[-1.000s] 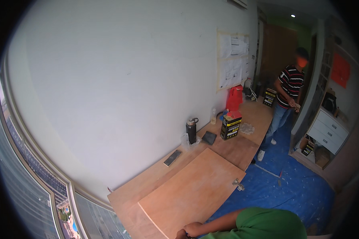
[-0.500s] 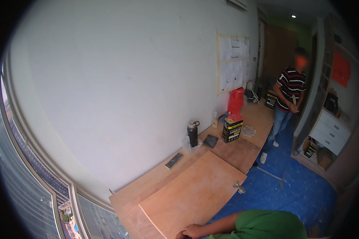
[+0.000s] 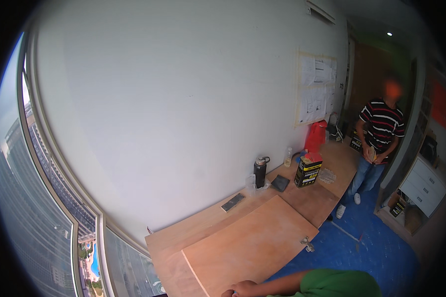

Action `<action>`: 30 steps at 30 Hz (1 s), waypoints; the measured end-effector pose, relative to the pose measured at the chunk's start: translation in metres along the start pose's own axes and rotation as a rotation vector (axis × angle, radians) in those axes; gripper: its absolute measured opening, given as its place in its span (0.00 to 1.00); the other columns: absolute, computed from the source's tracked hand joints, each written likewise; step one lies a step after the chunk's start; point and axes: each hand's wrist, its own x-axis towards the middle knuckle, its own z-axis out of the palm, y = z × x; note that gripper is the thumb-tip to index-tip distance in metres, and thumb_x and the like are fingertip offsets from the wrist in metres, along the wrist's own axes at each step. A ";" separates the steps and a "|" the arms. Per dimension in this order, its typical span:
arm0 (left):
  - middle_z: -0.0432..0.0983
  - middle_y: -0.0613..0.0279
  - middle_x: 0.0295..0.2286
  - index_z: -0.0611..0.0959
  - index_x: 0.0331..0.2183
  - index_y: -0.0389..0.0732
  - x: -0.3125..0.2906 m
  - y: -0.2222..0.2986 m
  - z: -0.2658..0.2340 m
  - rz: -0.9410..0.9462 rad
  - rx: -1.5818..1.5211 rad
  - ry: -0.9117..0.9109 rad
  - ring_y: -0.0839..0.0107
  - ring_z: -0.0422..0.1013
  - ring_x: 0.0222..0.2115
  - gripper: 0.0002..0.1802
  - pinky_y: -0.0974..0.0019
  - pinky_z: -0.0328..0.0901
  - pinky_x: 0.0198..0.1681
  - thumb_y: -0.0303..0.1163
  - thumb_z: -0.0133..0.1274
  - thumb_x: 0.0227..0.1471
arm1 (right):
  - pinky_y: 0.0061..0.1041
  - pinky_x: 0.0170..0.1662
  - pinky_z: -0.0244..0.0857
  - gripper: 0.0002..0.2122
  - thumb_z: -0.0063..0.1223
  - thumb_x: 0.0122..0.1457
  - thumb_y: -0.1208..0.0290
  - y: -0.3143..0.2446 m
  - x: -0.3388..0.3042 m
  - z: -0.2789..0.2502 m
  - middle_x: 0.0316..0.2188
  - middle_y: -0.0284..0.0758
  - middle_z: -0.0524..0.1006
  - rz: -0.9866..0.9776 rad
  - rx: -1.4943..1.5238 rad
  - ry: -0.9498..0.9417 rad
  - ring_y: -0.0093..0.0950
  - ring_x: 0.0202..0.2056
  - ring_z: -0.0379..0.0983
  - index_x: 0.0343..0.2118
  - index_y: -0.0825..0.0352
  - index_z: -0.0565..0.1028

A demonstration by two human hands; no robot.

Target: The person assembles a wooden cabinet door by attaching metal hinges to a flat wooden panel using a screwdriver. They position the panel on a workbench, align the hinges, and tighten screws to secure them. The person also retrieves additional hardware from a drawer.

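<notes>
My right hand [image 3: 245, 288] is at the lower edge of the view, over the near end of a flat wooden board [image 3: 250, 247]. Its fingers are curled in. A small pale-blue bit shows beside them, but the picture's edge cuts off whatever they hold. From the lower right comes my bare forearm, out of a green sleeve [image 3: 339, 283]. A patch of skin lies just left of the hand; whose fingers these are is unclear. My left hand cannot be made out. The board lies on a long wooden worktop [image 3: 176, 242] along the wall.
Behind the board are a dark sanding block [image 3: 233, 202], a black bottle [image 3: 260, 172], a dark square pad [image 3: 280, 183] and an adhesive tin [image 3: 308, 171]. Metal hinges [image 3: 307, 244] project at its right corner. A co-worker [image 3: 381, 126] stands beyond, holding a small pale thing. Blue sheeting [image 3: 366, 252] covers the floor.
My view has swung a little left and up, so everything sits farther right and lower. The co-worker's hands and the pale thing have shifted. My right hand stays at the board's near end.
</notes>
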 end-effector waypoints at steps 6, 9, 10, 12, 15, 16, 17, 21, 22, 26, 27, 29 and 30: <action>0.78 0.50 0.40 0.77 0.47 0.34 -0.002 -0.011 -0.014 0.008 -0.035 0.023 0.55 0.76 0.39 0.17 0.52 0.72 0.41 0.32 0.43 0.60 | 0.39 0.47 0.71 0.13 0.47 0.57 0.64 -0.009 0.004 -0.008 0.41 0.45 0.81 -0.111 0.159 -0.021 0.45 0.44 0.78 0.36 0.62 0.82; 0.78 0.50 0.40 0.77 0.47 0.34 -0.001 -0.017 -0.024 0.009 -0.055 0.035 0.55 0.76 0.39 0.17 0.52 0.72 0.41 0.32 0.43 0.60 | 0.39 0.47 0.72 0.12 0.49 0.56 0.64 -0.006 0.003 -0.004 0.40 0.45 0.81 0.026 0.390 0.006 0.45 0.44 0.78 0.35 0.61 0.83; 0.78 0.50 0.40 0.77 0.47 0.34 0.000 -0.020 -0.028 0.010 -0.054 0.041 0.55 0.76 0.39 0.17 0.52 0.72 0.41 0.32 0.43 0.60 | 0.39 0.47 0.72 0.12 0.49 0.56 0.64 -0.003 0.004 -0.002 0.40 0.44 0.82 0.008 0.206 0.004 0.44 0.44 0.78 0.35 0.61 0.83; 0.78 0.50 0.40 0.77 0.47 0.34 0.004 -0.026 -0.034 0.006 -0.066 0.054 0.55 0.76 0.39 0.17 0.52 0.72 0.41 0.32 0.44 0.60 | 0.39 0.47 0.72 0.12 0.49 0.56 0.64 0.007 0.007 0.006 0.39 0.43 0.82 -0.029 -0.161 0.006 0.44 0.43 0.78 0.35 0.60 0.84; 0.78 0.50 0.40 0.77 0.47 0.34 0.010 -0.034 -0.044 -0.011 -0.071 0.071 0.55 0.76 0.39 0.17 0.52 0.71 0.41 0.32 0.44 0.60 | 0.41 0.47 0.72 0.14 0.51 0.55 0.60 0.024 0.020 0.023 0.40 0.44 0.82 -0.196 -0.383 -0.287 0.41 0.43 0.78 0.36 0.59 0.84; 0.78 0.50 0.40 0.77 0.47 0.34 0.012 -0.038 -0.046 -0.016 -0.066 0.079 0.55 0.76 0.39 0.17 0.52 0.71 0.41 0.32 0.44 0.60 | 0.41 0.47 0.72 0.15 0.53 0.54 0.58 0.028 0.022 0.030 0.40 0.44 0.82 -0.170 -0.320 -0.228 0.40 0.43 0.79 0.37 0.59 0.84; 0.78 0.50 0.40 0.77 0.46 0.34 0.013 -0.041 -0.048 -0.025 -0.060 0.089 0.55 0.76 0.39 0.17 0.52 0.71 0.41 0.32 0.44 0.60 | 0.41 0.48 0.72 0.16 0.55 0.52 0.56 0.030 0.022 0.037 0.40 0.44 0.82 -0.144 -0.254 -0.170 0.39 0.44 0.79 0.38 0.59 0.84; 0.78 0.50 0.40 0.77 0.46 0.34 0.015 -0.050 -0.047 -0.060 -0.003 0.121 0.55 0.76 0.39 0.16 0.52 0.71 0.42 0.32 0.44 0.60 | 0.44 0.42 0.73 0.13 0.50 0.57 0.67 0.028 0.012 0.040 0.36 0.47 0.81 0.072 -0.191 -0.169 0.45 0.39 0.80 0.39 0.69 0.79; 0.78 0.50 0.40 0.77 0.46 0.34 0.013 -0.051 -0.048 -0.070 0.018 0.127 0.55 0.76 0.39 0.16 0.52 0.71 0.42 0.32 0.44 0.60 | 0.44 0.43 0.73 0.12 0.50 0.57 0.68 0.024 0.011 0.036 0.36 0.47 0.81 0.060 -0.195 -0.204 0.46 0.39 0.79 0.39 0.69 0.79; 0.77 0.50 0.39 0.77 0.45 0.34 0.010 -0.053 -0.053 -0.035 -0.021 0.131 0.55 0.75 0.39 0.15 0.51 0.71 0.41 0.31 0.46 0.59 | 0.44 0.46 0.73 0.13 0.52 0.55 0.71 0.014 0.015 0.015 0.43 0.43 0.80 -0.005 -0.283 -0.268 0.42 0.46 0.78 0.42 0.66 0.80; 0.77 0.50 0.39 0.77 0.44 0.34 0.009 -0.053 -0.056 -0.018 -0.066 0.099 0.55 0.75 0.39 0.15 0.51 0.71 0.40 0.31 0.47 0.58 | 0.44 0.47 0.73 0.14 0.53 0.55 0.70 0.015 0.016 0.011 0.44 0.43 0.79 -0.043 -0.315 -0.259 0.42 0.46 0.78 0.44 0.65 0.79; 0.77 0.49 0.38 0.77 0.44 0.33 0.010 -0.050 -0.060 -0.003 -0.226 0.023 0.54 0.75 0.38 0.15 0.51 0.72 0.39 0.31 0.47 0.58 | 0.44 0.48 0.72 0.17 0.54 0.55 0.69 0.016 0.016 0.006 0.46 0.43 0.76 -0.051 -0.376 -0.285 0.43 0.49 0.75 0.48 0.61 0.77; 0.77 0.49 0.38 0.77 0.44 0.33 0.011 -0.049 -0.060 0.124 0.010 -0.081 0.54 0.75 0.38 0.15 0.51 0.72 0.39 0.31 0.47 0.58 | 0.44 0.47 0.72 0.16 0.55 0.55 0.67 0.017 0.015 0.006 0.45 0.44 0.76 -0.038 -0.332 -0.252 0.44 0.48 0.75 0.47 0.62 0.76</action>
